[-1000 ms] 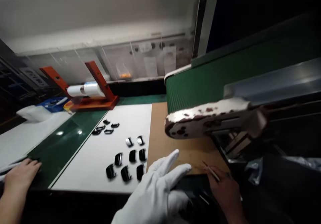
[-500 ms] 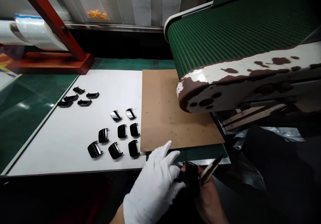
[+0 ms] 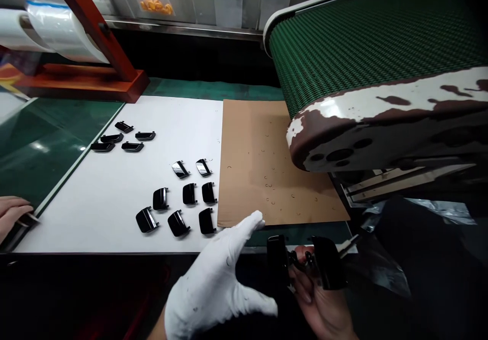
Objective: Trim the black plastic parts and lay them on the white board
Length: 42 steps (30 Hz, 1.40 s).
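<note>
My left hand [image 3: 213, 279], in a white glove, is open with thumb and fingers spread and nothing between them. To its right, my bare right hand [image 3: 324, 307] is closed on glossy black plastic parts: one black part [image 3: 277, 258] stands on the left of the fingers, another black part [image 3: 328, 263] on the right, with small dark pegs between them. Whether the two are joined I cannot tell. A thin pale-handled tool [image 3: 348, 245] sticks out behind the right-hand part, mostly hidden. Several similar black parts [image 3: 188, 193] lie on the white sheet [image 3: 95, 203] to the left.
A brown cardboard sheet [image 3: 244, 142] carries small dark curved bits. The green conveyor belt [image 3: 362, 50] overhangs from the right. Another person's hand [image 3: 13, 215] is at the left edge. Clear film rolls [image 3: 63, 32] sit on a red-brown stand [image 3: 87, 81]. Clear plastic [image 3: 389, 269] lies at right.
My left hand has come away from the black part and opened. My right hand has turned, showing two black parts. Another person's hand has appeared at the left edge.
</note>
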{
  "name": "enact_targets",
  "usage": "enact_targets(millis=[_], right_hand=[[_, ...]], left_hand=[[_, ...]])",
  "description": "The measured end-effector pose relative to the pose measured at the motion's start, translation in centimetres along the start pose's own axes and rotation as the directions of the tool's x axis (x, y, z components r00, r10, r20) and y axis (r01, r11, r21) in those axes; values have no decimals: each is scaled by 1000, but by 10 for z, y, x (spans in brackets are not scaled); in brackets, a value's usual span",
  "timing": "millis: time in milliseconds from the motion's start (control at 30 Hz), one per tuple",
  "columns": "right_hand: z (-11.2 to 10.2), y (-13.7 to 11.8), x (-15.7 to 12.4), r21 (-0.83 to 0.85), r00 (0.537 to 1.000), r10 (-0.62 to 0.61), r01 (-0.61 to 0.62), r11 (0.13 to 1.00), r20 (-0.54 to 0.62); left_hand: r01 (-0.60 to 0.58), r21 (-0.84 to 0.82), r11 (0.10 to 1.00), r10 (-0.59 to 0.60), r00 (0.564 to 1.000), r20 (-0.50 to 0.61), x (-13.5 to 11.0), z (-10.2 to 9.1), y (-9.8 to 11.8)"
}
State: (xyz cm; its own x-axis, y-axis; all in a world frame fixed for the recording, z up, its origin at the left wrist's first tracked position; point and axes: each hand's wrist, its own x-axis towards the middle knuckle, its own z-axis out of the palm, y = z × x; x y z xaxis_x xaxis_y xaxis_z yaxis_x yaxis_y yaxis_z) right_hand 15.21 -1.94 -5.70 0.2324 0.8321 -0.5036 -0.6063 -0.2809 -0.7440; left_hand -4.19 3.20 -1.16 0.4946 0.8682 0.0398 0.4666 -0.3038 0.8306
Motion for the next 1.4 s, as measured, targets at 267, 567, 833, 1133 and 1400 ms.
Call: enact_targets(millis=[267, 567, 833, 1133, 1400], right_hand=[[-1, 2, -2, -8, 1000, 14, -14, 1000, -28], [5, -2, -7, -72, 998, -20, 16, 997, -53], [3, -2, -8, -149, 999, -35, 34, 988, -1], [-13, -2, -5, -301, 994, -43, 73, 951, 104], [-19, -9, -8, -248, 992, 2, 30, 968, 128]], left_hand=[[-4, -95, 995, 4, 1000, 8, -1, 25, -4], [-53, 23, 998, 51, 995, 80, 9, 24, 5], [-174, 182, 968, 142, 974, 175, 18, 19, 9], [-182, 328, 927, 67, 940, 334, 29, 17, 23], [-316, 98, 944, 306, 946, 103, 9, 28, 9]])
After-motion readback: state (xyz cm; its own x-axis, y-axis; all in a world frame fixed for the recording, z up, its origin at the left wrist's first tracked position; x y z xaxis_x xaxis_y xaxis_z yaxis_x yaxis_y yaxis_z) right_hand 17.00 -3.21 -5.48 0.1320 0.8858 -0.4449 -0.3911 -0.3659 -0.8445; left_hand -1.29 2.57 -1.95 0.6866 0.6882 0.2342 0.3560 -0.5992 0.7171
